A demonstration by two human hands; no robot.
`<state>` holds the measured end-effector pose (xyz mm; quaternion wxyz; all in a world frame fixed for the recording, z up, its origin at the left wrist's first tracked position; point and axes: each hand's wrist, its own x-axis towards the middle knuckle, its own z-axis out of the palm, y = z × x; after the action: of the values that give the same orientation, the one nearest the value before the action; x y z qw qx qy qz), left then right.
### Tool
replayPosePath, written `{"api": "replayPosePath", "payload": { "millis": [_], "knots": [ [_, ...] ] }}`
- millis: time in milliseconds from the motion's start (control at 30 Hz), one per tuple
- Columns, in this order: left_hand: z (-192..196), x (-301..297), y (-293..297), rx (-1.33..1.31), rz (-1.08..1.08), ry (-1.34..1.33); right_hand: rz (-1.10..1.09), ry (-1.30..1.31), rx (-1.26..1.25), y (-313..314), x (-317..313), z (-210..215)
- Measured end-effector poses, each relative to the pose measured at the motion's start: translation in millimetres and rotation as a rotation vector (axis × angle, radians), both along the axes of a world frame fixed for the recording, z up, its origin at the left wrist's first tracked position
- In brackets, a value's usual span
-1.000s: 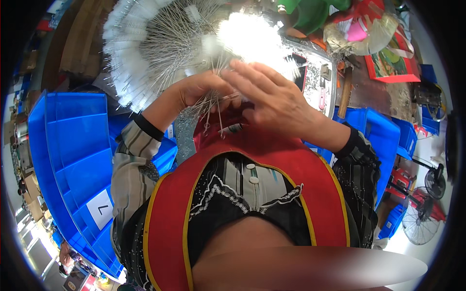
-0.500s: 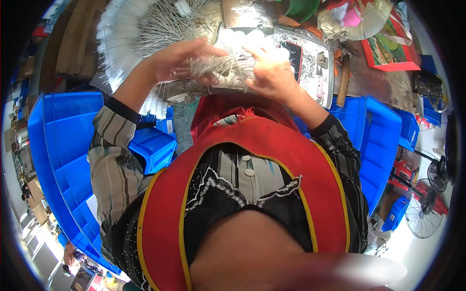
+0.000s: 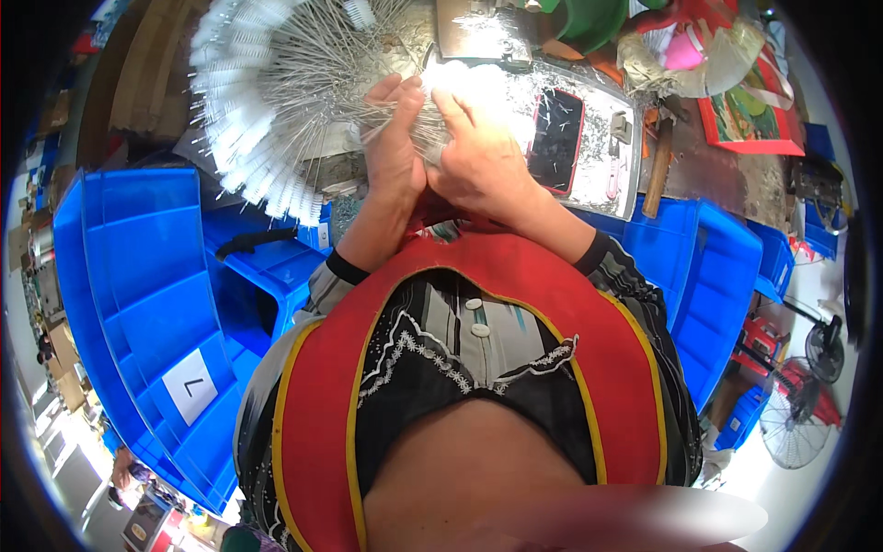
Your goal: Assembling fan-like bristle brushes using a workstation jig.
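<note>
My left hand [image 3: 394, 152] and my right hand [image 3: 487, 152] are close together at the near edge of the bench, cupped around a bunch of thin wire stems [image 3: 429, 129]. The fingers of both hands point away from me and press the bunch from its two sides. Strong glare washes out the white area just beyond my right fingers. To the left, a big pile of wire-stemmed brushes [image 3: 230, 101] lies fanned out, white bristles outward and bare metal stems toward my hands.
Right of my hands, a phone [image 3: 556, 138] with a red edge lies on a metal tray [image 3: 602, 189] strewn with clippings. Farther right are a hammer [image 3: 659, 166] and a red box [image 3: 750, 120]. Blue bins [image 3: 138, 276] flank me, and a blue stool [image 3: 285, 271] stands lower left.
My left hand has moved right and nearer to me, meeting my right hand around the wire stems. Both wrists are now close together; the phone is more exposed.
</note>
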<state>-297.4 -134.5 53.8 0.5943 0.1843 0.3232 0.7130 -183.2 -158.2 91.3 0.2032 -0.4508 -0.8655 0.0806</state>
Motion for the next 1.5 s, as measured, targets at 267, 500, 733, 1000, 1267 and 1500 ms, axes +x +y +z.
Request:
{"api": "replayPosePath", "payload": {
  "millis": [267,500,733,1000,1267,1500],
  "knots": [
    [39,-18,-7,0.062,-0.084,0.000,0.203,0.283,-0.132,19,33,51],
    [99,-41,25,0.408,-0.431,0.768,0.192,0.624,0.291,44,41,122],
    [81,1,54,0.597,-0.810,1.353,0.144,0.001,0.241,39,32,138],
    [78,13,57,0.806,-0.685,1.498,0.103,-0.097,0.383,45,37,110],
    [75,22,54,0.473,-0.919,1.614,0.120,0.338,0.286,53,54,80],
    [67,20,51,0.530,-0.807,1.661,0.090,0.483,-0.012,53,58,70]
  ]
}}
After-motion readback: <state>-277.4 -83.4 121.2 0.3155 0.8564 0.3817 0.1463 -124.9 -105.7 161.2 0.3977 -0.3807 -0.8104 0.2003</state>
